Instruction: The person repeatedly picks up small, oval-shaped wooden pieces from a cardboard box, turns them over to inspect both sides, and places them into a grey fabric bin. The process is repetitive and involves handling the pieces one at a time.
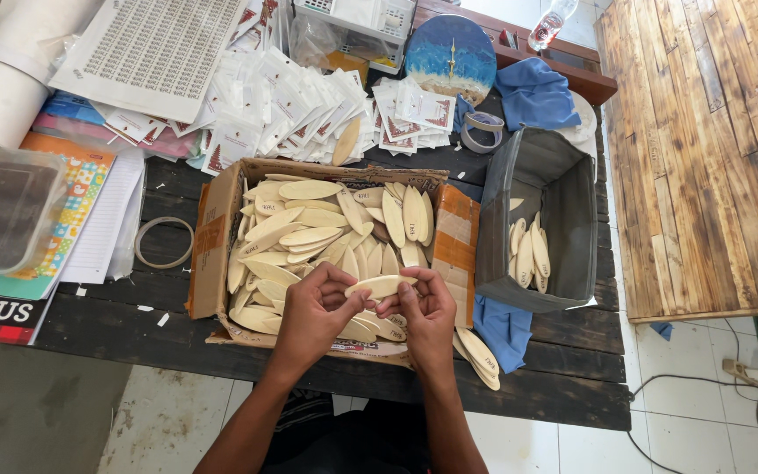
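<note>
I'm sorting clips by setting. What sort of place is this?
Likely a small craft packing workspace: a cardboard box of oval wooden pieces, piles of small packets, and a tape roll on a dark plank table.

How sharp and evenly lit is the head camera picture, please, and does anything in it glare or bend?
Head view: soft, even daylight with faint shadows; both hands and the pale oval piece are sharp; mild glare on the white floor tiles; wide-lens bending tilts the wooden panel at the right edge.

free: dark table edge (116, 329) | blocked: cardboard box (212, 237), grey bin (572, 211)
</note>
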